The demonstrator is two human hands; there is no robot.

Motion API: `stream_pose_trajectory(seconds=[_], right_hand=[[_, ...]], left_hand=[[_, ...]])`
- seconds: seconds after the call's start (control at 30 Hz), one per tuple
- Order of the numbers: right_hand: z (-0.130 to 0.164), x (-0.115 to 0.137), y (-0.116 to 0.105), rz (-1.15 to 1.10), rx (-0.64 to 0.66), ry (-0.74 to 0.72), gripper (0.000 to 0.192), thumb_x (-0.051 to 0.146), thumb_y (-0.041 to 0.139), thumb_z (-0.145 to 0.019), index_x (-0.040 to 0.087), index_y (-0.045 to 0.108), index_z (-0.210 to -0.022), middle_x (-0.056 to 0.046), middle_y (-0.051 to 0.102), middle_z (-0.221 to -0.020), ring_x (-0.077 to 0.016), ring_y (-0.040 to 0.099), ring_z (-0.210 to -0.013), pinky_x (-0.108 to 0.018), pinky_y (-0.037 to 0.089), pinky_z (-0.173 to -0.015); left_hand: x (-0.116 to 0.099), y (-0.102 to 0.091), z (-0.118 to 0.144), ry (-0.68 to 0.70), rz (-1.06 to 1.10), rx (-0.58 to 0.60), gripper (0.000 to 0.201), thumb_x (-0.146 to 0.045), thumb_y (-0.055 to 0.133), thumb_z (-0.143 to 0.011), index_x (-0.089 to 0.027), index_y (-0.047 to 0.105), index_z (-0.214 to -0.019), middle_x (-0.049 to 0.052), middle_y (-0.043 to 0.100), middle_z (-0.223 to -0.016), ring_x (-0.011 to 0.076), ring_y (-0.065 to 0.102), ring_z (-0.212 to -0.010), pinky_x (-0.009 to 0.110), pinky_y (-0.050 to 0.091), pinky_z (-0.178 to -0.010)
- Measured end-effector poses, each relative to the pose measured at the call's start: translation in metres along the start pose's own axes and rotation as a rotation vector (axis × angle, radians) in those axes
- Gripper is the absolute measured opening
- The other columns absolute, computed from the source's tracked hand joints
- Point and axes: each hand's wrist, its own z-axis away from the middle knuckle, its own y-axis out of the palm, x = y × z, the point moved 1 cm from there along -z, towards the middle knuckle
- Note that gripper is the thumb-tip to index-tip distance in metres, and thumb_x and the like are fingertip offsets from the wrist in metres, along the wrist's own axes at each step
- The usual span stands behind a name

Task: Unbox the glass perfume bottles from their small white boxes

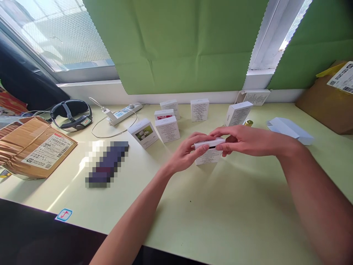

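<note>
A small white carton point(207, 158) printed with fine text stands upright on the table in front of me. A dark gap shows under the right part of its lid. My left hand point(189, 151) is closed around the left side, thumb on the front and fingers over the top. From the right, my right hand point(241, 140) pinches the lid's right end, its fingertips along the top edge. Just behind my right hand stands a small gold-capped item point(248, 123), mostly hidden. Beyond it is another white carton point(238, 114).
Several similar cartons point(167, 129) stand toward the windowsill. A power strip point(124, 113) with a white cable lies left of them. A blurred dark item point(108, 162), a headset point(72, 116) and a cardboard parcel point(38, 147) are left. An opened white box point(289, 129) and brown carton point(325, 99) are right.
</note>
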Motion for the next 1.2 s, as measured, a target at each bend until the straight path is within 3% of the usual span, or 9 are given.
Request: stream_pose_trajectory(seconds=[0.27, 0.63, 0.73, 0.9, 1.07, 1.2], right_hand=[[0.001, 0.003, 0.002, 0.059, -0.017, 0.002, 0.049, 0.057, 0.045, -0.097, 0.033, 0.055, -0.138, -0.004, 0.077, -0.108, -0.0258, 0.072, -0.093, -0.036, 0.050, -0.075], [0.001, 0.009, 0.004, 0.122, -0.026, -0.010, 0.036, 0.042, 0.056, -0.091, 0.032, 0.065, -0.124, -0.001, 0.077, -0.097, -0.0220, 0.071, -0.083, -0.030, 0.047, -0.064], [0.003, 0.012, 0.003, 0.144, 0.002, -0.015, 0.028, 0.043, 0.056, -0.090, 0.032, 0.066, -0.115, 0.000, 0.075, -0.088, -0.0209, 0.068, -0.076, -0.029, 0.043, -0.058], [0.011, 0.012, -0.002, 0.160, -0.013, 0.005, 0.029, 0.049, 0.056, -0.090, 0.030, 0.065, -0.111, -0.001, 0.071, -0.087, -0.0208, 0.064, -0.071, -0.030, 0.041, -0.056], [0.015, 0.009, -0.007, 0.033, 0.011, -0.003, 0.034, 0.047, 0.054, -0.092, 0.032, 0.064, -0.120, -0.002, 0.074, -0.104, -0.0250, 0.069, -0.092, -0.034, 0.048, -0.070], [0.013, 0.010, -0.006, 0.033, -0.002, 0.002, 0.034, 0.047, 0.054, -0.093, 0.032, 0.064, -0.121, -0.002, 0.076, -0.100, -0.0263, 0.070, -0.095, -0.033, 0.048, -0.069]], left_hand=[[-0.004, -0.001, -0.001, 0.012, -0.039, -0.031, 0.032, -0.038, 0.054, -0.099, -0.023, 0.065, -0.126, 0.009, 0.065, -0.121, 0.0199, 0.063, -0.109, 0.026, 0.053, -0.083], [-0.021, -0.011, 0.002, -0.028, -0.072, 0.137, 0.034, -0.037, 0.059, -0.096, -0.023, 0.063, -0.127, 0.009, 0.062, -0.125, 0.0190, 0.063, -0.109, 0.026, 0.054, -0.083], [-0.044, -0.019, -0.006, -0.072, -0.258, 0.289, 0.035, -0.035, 0.057, -0.096, -0.025, 0.060, -0.129, 0.009, 0.063, -0.129, 0.0209, 0.062, -0.114, 0.026, 0.052, -0.078], [-0.081, -0.027, -0.030, -0.108, -0.671, 0.492, 0.033, -0.031, 0.061, -0.092, -0.027, 0.062, -0.124, 0.004, 0.068, -0.120, 0.0171, 0.065, -0.092, 0.025, 0.045, -0.071], [-0.085, -0.023, -0.039, -0.140, -0.775, 0.521, 0.037, -0.025, 0.060, -0.089, -0.027, 0.059, -0.126, 0.003, 0.068, -0.113, 0.0162, 0.064, -0.085, 0.024, 0.040, -0.066], [-0.087, -0.022, -0.038, -0.138, -0.821, 0.544, 0.031, -0.027, 0.054, -0.094, -0.027, 0.059, -0.124, 0.001, 0.070, -0.093, 0.0137, 0.058, -0.065, 0.026, 0.036, -0.062]])
